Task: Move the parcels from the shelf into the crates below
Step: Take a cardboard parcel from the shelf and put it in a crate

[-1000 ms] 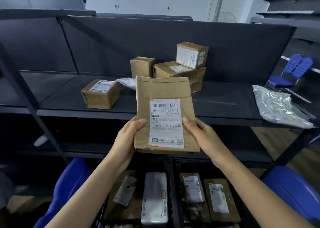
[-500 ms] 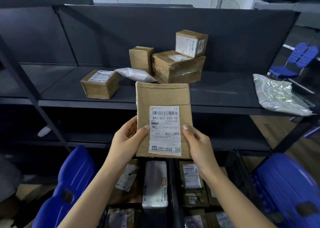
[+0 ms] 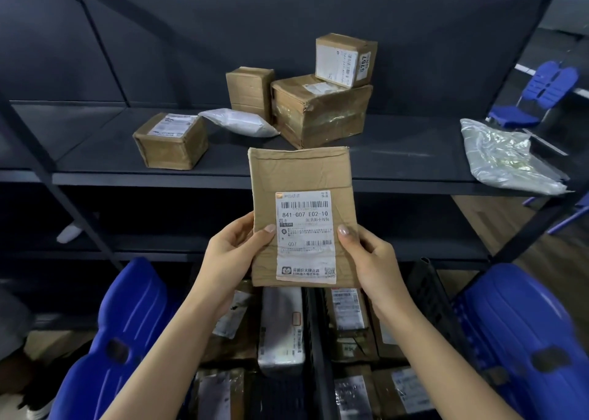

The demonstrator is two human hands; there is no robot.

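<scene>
Holding: a flat brown parcel (image 3: 302,196) is upright in the air, in front of the shelf (image 3: 398,164) lip and above the crates (image 3: 314,330). The left hand (image 3: 229,254) has its lower left edge and the right hand (image 3: 369,257) its lower right edge.
Fingers: each thumb is pressed flat on the front face, one either side of the shipping label (image 3: 304,238). The other fingers pass behind the parcel and are hidden, so it reads as a pinch from both sides.
Step, as a guess: checking the label before lowering the parcel.
Risk, slip: the grip sits low on a tall, thin packet, so it could tip forward or slide out if one hand lets go early.
Risk, landing: both crates already hold parcels, so a dropped packet could catch on the divider between them or come to rest propped on edge.
Risk, sorting: if the code decides the crate, a misread sends it to the wrong side.
Risk, shelf: the small top box (image 3: 345,59) rests on the large crumpled box (image 3: 322,113). The silver bag (image 3: 506,156) lies at the front lip, so a careless reach could knock either off.
Label text: "841-G07 E02-10" in large print, "G07" lower down, and barcodes above and beside it. There is Chinese print too small to read with certainty, and a logo strip with a QR code at the foot.
Other writing: sideways digits on the top box, possibly 5757. The labels on the low box (image 3: 172,140) and on the crated parcels are illegible.
</scene>
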